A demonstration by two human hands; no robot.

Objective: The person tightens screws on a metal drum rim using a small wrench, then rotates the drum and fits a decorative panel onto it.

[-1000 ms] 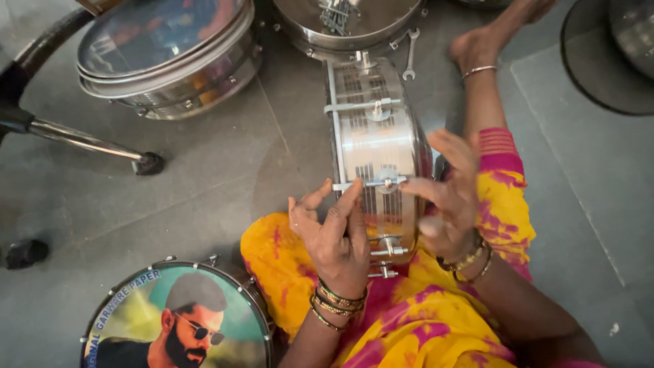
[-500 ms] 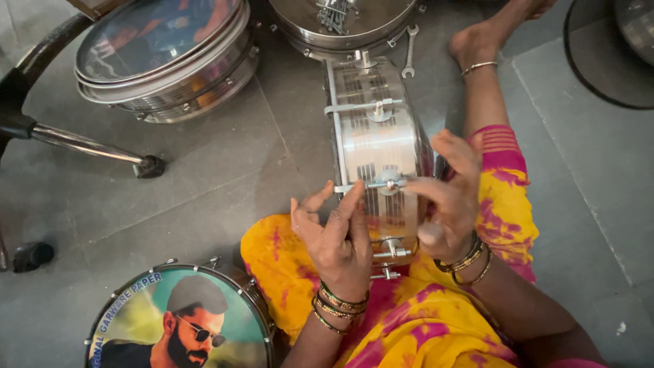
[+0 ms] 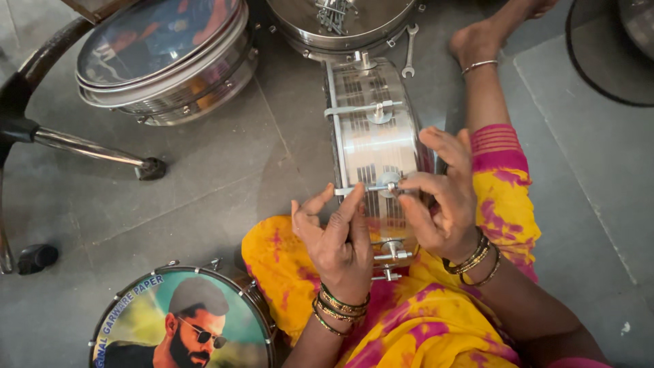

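Observation:
A shiny metal drum shell (image 3: 371,136) stands on its edge on the floor between my legs, resting against my yellow and pink garment. A thin tension rod (image 3: 373,188) with a round lug runs across its side. My left hand (image 3: 337,235) grips the rod's left end, fingers laid over the shell's rim. My right hand (image 3: 443,204) pinches the lug at the rod's right part with thumb and fingertips. A second rod with a lug (image 3: 373,109) sits higher on the shell.
A spanner (image 3: 409,51) lies on the grey floor by another metal drum (image 3: 340,27) at the top. Stacked drums (image 3: 163,61) stand upper left, beside a chair leg (image 3: 88,150). A drum with a printed head (image 3: 184,320) lies lower left. My bare foot (image 3: 477,41) stretches out.
Both hands stay at the same rod. My right fingers have closed in slightly on the lug; the drum shell has not moved.

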